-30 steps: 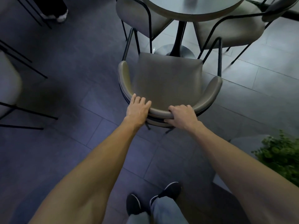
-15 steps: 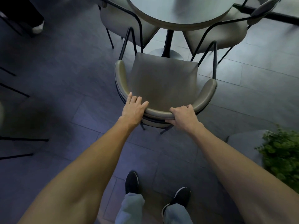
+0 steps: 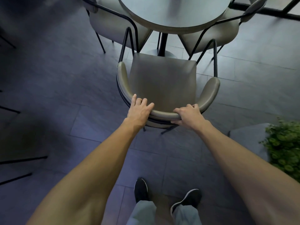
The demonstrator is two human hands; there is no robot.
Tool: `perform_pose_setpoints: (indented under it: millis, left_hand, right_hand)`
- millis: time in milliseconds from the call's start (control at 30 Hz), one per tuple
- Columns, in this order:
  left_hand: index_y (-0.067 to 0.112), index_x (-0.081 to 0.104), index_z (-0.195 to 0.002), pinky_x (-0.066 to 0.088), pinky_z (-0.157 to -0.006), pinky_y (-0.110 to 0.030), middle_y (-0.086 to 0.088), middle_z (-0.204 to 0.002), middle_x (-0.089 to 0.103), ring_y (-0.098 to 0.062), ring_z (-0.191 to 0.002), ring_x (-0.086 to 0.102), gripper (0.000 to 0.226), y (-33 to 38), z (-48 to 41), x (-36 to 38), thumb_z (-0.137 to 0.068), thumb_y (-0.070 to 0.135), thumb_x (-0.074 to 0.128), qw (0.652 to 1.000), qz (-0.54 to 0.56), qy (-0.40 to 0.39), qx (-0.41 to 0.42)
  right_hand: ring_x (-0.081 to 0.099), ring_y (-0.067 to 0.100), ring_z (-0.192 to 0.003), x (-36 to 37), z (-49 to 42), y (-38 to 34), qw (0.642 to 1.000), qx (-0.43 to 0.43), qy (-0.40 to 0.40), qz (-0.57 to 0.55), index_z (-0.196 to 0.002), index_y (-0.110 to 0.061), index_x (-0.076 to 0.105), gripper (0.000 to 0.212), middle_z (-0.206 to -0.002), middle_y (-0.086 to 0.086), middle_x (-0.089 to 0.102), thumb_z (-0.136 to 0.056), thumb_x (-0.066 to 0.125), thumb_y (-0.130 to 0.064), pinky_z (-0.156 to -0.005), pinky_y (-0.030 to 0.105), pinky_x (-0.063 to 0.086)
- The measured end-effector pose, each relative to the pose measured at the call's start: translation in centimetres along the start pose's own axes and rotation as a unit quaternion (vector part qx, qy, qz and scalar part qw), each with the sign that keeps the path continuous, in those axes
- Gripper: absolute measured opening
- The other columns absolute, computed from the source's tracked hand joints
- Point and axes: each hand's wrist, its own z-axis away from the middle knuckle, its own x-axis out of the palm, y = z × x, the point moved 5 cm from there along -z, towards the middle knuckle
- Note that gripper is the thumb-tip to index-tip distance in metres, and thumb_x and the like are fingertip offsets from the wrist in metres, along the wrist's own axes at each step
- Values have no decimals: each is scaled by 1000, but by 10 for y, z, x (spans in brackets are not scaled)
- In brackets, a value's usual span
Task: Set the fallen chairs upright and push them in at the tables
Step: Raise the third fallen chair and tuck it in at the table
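An olive padded chair (image 3: pixel 162 78) with black metal legs stands upright in front of me, its seat facing the round grey table (image 3: pixel 174 13). The seat's front edge lies just short of the table's rim. My left hand (image 3: pixel 139 109) rests on the curved backrest at its left, fingers laid over the top. My right hand (image 3: pixel 188 115) grips the backrest at its right, thumb underneath.
Two more upright chairs flank the table, a left chair (image 3: pixel 113 25) and a right chair (image 3: pixel 215 31). A green plant (image 3: pixel 285 148) in a grey planter stands at my right. Black legs of other furniture (image 3: pixel 14 159) show at the left. My feet stand on the dark tiled floor.
The chair and I have moved forward toward the table; the table looms larger and nearer. Both hands have stayed on the backrest.
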Motion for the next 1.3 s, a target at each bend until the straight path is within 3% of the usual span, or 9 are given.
perform_pose_setpoints:
  millis: [700,833,933,1100,1300]
  left_hand:
    - [22,43,-128,5,-119,-57,-10,-121,44,-39,-124,39,49,-1,-7,5,-84,6,60,999,10,-34,7]
    - [20,42,-127,9,-118,-59,-11,-125,48,-37,-124,42,36,1,-1,4,-94,25,55,999,4,-48,20]
    - [17,44,-130,14,-117,-57,-12,-132,49,-36,-127,42,44,8,11,-2,-98,47,46,997,-15,-62,34]
    - [17,44,-130,39,-99,-48,-11,-132,50,-35,-121,47,43,24,28,-43,-100,48,43,996,43,-71,33]
    - [17,44,-134,42,-91,-46,-11,-130,51,-34,-118,50,46,55,27,-132,-100,49,42,997,47,7,55]
  right_hand:
    - [57,28,-110,3,10,-11,995,88,49,-23,-117,-25,60,47,-115,0,66,-86,59,-60,-103,41,32]
    - [56,30,-113,-4,20,-21,995,93,41,-16,-121,-22,57,42,-120,3,65,-88,57,-49,-103,42,31]
    - [52,32,-119,-12,30,-32,996,85,-2,-35,-129,-19,53,46,-128,5,61,-88,54,-39,-109,47,29]
    - [46,34,-125,-59,53,-36,988,99,-45,-109,-139,-20,44,51,-137,8,52,-92,54,-37,-106,52,35]
    - [44,36,-128,-152,89,-1,989,106,34,-95,-141,-21,43,53,-140,11,50,-92,53,-37,-107,53,36]
